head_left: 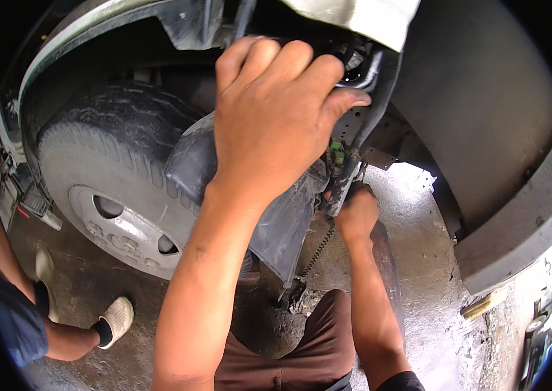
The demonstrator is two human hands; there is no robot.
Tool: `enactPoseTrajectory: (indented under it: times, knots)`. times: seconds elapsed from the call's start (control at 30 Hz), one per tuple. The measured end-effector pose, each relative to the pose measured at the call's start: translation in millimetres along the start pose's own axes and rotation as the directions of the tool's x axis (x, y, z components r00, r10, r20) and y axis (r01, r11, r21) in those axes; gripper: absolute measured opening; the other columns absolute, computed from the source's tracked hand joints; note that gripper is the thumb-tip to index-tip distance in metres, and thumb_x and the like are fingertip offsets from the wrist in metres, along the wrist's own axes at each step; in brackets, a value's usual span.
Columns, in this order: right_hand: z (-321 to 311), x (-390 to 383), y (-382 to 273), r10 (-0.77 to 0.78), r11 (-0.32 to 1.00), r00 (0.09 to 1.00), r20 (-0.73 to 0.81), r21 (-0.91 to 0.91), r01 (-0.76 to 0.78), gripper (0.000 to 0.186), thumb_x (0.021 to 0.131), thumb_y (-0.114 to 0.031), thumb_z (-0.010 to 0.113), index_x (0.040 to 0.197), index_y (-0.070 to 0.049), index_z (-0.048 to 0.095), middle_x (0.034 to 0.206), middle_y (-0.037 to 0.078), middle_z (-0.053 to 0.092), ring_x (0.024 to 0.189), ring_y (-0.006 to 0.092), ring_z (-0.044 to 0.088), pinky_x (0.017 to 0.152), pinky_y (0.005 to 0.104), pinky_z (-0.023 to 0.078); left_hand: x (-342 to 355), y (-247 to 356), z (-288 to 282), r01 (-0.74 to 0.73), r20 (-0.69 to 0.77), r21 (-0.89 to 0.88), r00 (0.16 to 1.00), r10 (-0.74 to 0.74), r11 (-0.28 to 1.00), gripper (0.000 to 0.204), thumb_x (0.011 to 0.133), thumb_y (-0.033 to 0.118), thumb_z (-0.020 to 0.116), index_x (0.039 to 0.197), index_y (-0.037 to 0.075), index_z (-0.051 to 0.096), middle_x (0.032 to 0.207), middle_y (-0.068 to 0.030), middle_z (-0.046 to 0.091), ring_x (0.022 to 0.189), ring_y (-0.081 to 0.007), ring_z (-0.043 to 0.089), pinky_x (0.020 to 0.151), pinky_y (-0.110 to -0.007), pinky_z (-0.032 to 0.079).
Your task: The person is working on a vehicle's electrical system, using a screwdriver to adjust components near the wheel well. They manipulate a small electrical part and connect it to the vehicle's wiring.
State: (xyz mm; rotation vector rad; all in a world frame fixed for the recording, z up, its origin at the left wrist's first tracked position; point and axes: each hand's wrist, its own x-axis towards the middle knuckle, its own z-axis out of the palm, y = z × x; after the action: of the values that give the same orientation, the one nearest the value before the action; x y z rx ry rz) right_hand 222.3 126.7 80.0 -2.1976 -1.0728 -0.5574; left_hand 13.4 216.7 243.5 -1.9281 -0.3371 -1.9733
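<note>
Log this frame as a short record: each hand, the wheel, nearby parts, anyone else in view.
Left hand: raised, fingers curled, just below the pale panel in the picture; grip unclear
Right hand: lower, at the bottom end of a scuffed dark rod; fingers partly hidden
Wheel: left of both hands, dark tyre, silvery centre
Nearby: black coiled cable; grey curved panel at right
Other person: pale shoe at lower left
</note>
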Motion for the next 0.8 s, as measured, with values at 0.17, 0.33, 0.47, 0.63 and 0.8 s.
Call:
enactPoseTrajectory:
  times: [0.17, 0.33, 0.47, 0.63, 0.8]
  knots:
    - [-14.1, 15.7, -11.8, 0.006, 0.999, 0.991, -0.131, -0.05, -0.013, 0.025, 0.079, -0.021, 0.081, 0.09, 0.0, 0.072, 0.09, 0.023, 0.074, 0.085, 0.045, 0.073, 0.077, 0.0522, 0.058, -1.4, -3.0, 2.2, -0.003, -0.042, -0.031, 0.999, 0.002, 1.0, 0.027, 0.09, 0.043, 0.076, 0.091, 0.017, 0.073, 0.084, 0.0005, 0.061, 0.09, -0.0241, 0.059, 0.094, -0.041, 0.039]
    - [-58.3, 29.6, -1.5, -0.019, 0.996, 0.973, -0.231, 0.079, 0.039, 0.038, 0.075, -0.031, 0.09, 0.086, 0.001, 0.072, 0.082, 0.022, 0.074, 0.08, 0.04, 0.073, 0.073, 0.047, 0.056, -3.4, -3.4, -1.3, -0.055, -0.018, -0.016, 0.998, 0.055, 0.998, 0.024, 0.089, 0.031, 0.078, 0.088, 0.01, 0.067, 0.085, -0.0056, 0.056, 0.09, -0.0276, 0.056, 0.096, -0.044, 0.041]
    - [-69.2, -9.5, 22.2, 0.12, 0.953, 0.991, -0.052, 0.287, -0.101, 0.032, 0.08, -0.026, 0.089, 0.086, 0.002, 0.073, 0.079, 0.016, 0.074, 0.07, 0.0289, 0.073, 0.065, 0.0405, 0.055, -1.2, -0.1, -5.4, 0.012, 0.01, -0.096, 1.0, -0.011, 0.995, 0.026, 0.09, 0.034, 0.077, 0.087, 0.009, 0.068, 0.084, -0.0066, 0.056, 0.089, -0.029, 0.056, 0.096, -0.044, 0.04]
    - [-83.6, -72.9, 44.6, 0.337, -0.09, 0.836, 0.433, 0.899, -0.429, 0.021, 0.095, -0.019, 0.079, 0.099, -0.001, 0.069, 0.078, 0.011, 0.072, 0.058, 0.0192, 0.071, 0.052, 0.0299, 0.062, 1.4, 0.4, -4.4, -0.068, 0.036, 0.084, 0.997, 0.065, 0.994, 0.025, 0.091, 0.042, 0.075, 0.093, 0.017, 0.074, 0.086, 0.0003, 0.063, 0.09, -0.0243, 0.06, 0.094, -0.042, 0.039]
    - [-96.5, -119.9, 44.6, 0.137, -0.591, 0.763, 0.632, 0.67, -0.449, 0.034, 0.095, -0.037, 0.079, 0.111, -0.009, 0.066, 0.091, 0.009, 0.075, 0.071, 0.0207, 0.073, 0.06, 0.034, 0.063, -0.5, 3.3, -7.5, -0.01, 0.113, 0.082, 0.994, 0.001, 0.997, 0.029, 0.098, 0.043, 0.071, 0.099, 0.015, 0.075, 0.091, 0.0002, 0.067, 0.093, -0.0232, 0.062, 0.099, -0.04, 0.039]
